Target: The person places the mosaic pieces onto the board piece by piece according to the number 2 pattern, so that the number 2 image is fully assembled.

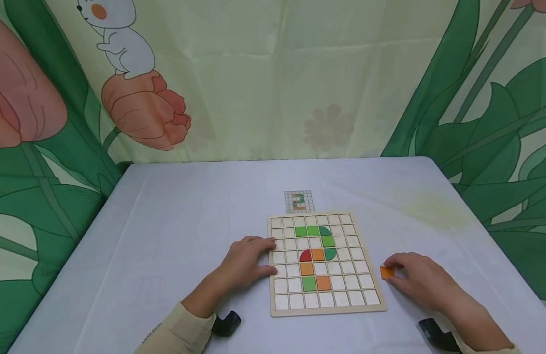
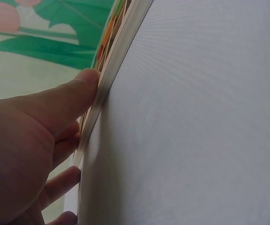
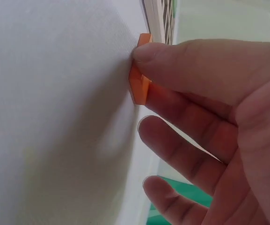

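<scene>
A wooden grid board (image 1: 328,310) with white cells lies flat on the table. In some of its cells sit green squares (image 1: 313,231), orange squares (image 1: 306,269), dark green round-cornered tiles (image 1: 330,253) and a red round-cornered tile (image 1: 305,255). My left hand (image 1: 244,263) rests at the board's left edge; in the left wrist view its thumb (image 2: 85,79) touches the wooden rim (image 2: 107,77). Just right of the board, my right hand (image 1: 425,282) pinches an orange tile (image 3: 138,82) between thumb and index finger, close to the tabletop. Its other fingers are spread apart.
Behind the board lies a small gridded card (image 1: 299,201) with a coloured figure on it. A white cloth (image 1: 166,221) covers the table. At the far edge hangs a curtain (image 1: 255,98) printed with flowers and leaves. Black wrist devices (image 1: 227,323) sit near both sleeves.
</scene>
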`<state>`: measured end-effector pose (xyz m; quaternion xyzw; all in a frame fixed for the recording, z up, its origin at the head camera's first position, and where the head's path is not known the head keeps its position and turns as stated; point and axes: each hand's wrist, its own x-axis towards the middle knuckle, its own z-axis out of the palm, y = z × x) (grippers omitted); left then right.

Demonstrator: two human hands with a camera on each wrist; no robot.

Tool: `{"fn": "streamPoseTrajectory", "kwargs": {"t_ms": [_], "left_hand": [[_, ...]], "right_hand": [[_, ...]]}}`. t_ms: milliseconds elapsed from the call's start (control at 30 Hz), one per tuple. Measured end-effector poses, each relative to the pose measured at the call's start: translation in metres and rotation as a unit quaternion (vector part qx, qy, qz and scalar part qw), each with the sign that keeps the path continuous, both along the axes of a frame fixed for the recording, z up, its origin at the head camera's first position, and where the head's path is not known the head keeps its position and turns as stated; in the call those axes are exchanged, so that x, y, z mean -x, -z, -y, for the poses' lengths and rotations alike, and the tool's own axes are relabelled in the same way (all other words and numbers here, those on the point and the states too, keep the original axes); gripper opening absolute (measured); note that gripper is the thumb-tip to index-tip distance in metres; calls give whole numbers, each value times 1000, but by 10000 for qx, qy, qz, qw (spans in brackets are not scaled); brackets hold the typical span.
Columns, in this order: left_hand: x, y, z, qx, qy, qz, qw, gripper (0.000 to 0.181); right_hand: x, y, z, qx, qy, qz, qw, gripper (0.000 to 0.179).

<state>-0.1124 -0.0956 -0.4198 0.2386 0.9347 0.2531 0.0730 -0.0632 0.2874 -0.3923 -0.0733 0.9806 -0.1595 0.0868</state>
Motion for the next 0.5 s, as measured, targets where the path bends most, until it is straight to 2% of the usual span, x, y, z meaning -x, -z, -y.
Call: {"fn": "streamPoseTrajectory", "kwargs": {"t_ms": [267, 500], "left_hand": [[1, -1, -1, 39, -15, -15, 10000, 58], [1, -2, -1, 18, 0, -31, 10000, 57]], "right_hand": [[0, -2, 1, 23, 50, -219, 9997, 26], [-2, -7, 5, 231, -116, -487, 9985, 24]]}}
